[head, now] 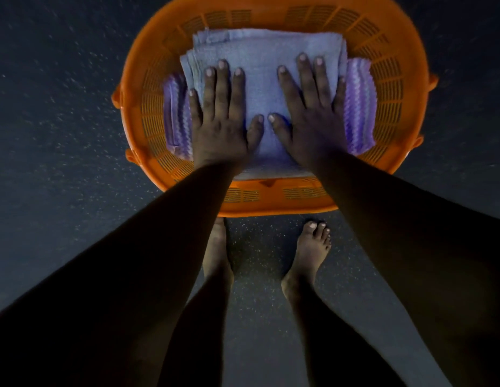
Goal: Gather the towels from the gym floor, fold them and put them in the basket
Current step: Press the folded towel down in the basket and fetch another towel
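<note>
Under both hands' flat fingers [237, 82]: folded towel [260, 57].

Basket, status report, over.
Left hand and right hand flat on folded blue towel. Towel inside orange basket, atop purple towel. Nothing obstructing.

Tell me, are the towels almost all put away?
Nearly, it seems. A folded purple striped towel already lies in the orange basket, and a folded light blue towel sits on top of it. Right now the left hand and right hand press it flat, fingers straight. No loose towels show on the dark floor in view; beyond that, I cannot tell.
</note>
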Demonstrator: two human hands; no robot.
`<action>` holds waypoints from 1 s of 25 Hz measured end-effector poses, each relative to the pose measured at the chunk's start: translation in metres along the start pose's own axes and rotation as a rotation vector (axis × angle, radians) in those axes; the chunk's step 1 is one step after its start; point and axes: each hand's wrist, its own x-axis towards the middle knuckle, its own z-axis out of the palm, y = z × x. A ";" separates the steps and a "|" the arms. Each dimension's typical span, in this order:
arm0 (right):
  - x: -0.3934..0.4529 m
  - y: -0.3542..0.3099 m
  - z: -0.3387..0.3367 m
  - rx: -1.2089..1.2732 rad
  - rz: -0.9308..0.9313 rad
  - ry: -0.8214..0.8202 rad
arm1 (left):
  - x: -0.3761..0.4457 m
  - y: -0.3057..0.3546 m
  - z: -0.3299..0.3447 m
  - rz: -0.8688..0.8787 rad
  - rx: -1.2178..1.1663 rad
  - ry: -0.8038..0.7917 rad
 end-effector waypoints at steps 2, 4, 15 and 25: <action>0.003 0.001 -0.002 0.002 0.001 -0.002 | 0.004 -0.002 -0.002 0.002 -0.006 -0.031; 0.009 0.001 0.005 0.010 0.006 0.000 | 0.008 -0.004 0.005 -0.006 0.018 -0.040; 0.013 0.002 0.016 -0.006 -0.001 0.032 | 0.013 -0.008 0.021 0.024 0.052 0.036; 0.007 -0.005 -0.009 0.092 0.048 -0.073 | 0.020 -0.007 -0.024 0.025 -0.046 -0.252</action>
